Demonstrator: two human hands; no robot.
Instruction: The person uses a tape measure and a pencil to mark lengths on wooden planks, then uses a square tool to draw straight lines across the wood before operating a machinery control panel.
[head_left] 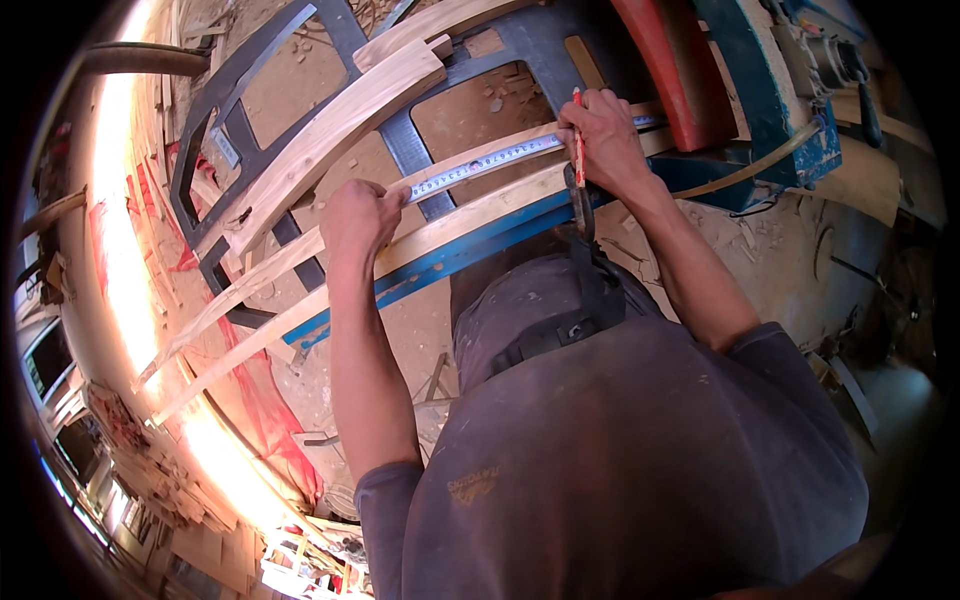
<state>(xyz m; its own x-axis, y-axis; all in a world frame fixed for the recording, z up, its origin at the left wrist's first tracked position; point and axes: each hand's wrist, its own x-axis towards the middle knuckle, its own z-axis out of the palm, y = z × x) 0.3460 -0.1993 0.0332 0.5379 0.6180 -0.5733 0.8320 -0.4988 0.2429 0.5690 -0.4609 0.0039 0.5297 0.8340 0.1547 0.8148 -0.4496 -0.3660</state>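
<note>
A white tape measure (490, 160) is stretched out along a long wooden strip (275, 265), its marked face up. My left hand (358, 222) is closed on the left end of the blade, its fingers pinched against the strip. Farther right, my right hand (608, 148) grips a red pencil (580, 165), held nearly upright, with curled fingers over the tape. The blade shows again just past that hand. A second wooden strip (470, 218) runs alongside, nearer to me.
Beneath the strips are a blue metal beam (440, 262) and a dark grey frame (408, 140) with openings. A thick curved wooden piece (350, 125) rests on the frame. To the right stand a red metal part (680, 75) and a blue machine (760, 95). Red sheeting (265, 405) covers some floor.
</note>
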